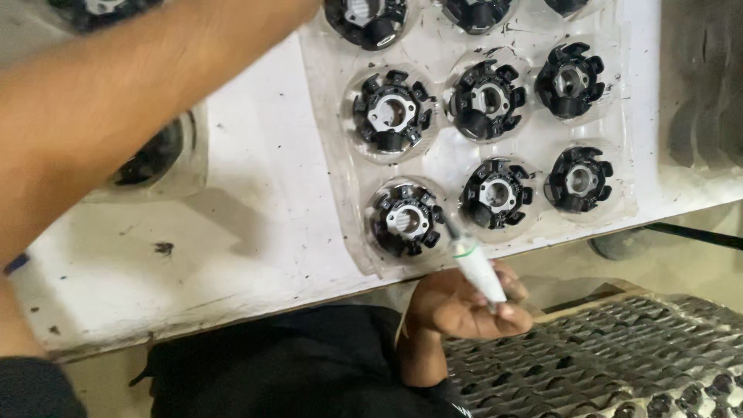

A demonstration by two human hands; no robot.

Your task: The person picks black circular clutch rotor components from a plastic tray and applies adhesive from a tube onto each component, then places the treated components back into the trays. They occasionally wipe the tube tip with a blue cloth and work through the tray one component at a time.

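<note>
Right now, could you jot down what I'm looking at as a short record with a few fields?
Surface: white worktable, scuffed with black specks
Tray: clear plastic tray with round pockets
Contents: black ring-shaped toothed parts, one per visible pocket
Right hand: below the table edge, holding a white marker pen
Pen tip: at the nearest part in the tray's front left pocket
Left arm: reaching across the upper left, hand out of view
Lower right: dark grid of small parts, blurred

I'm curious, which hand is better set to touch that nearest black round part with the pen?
Probably the right hand: it holds the white pen, tip beside the nearest black part in the clear tray. The left arm reaches away.
</note>
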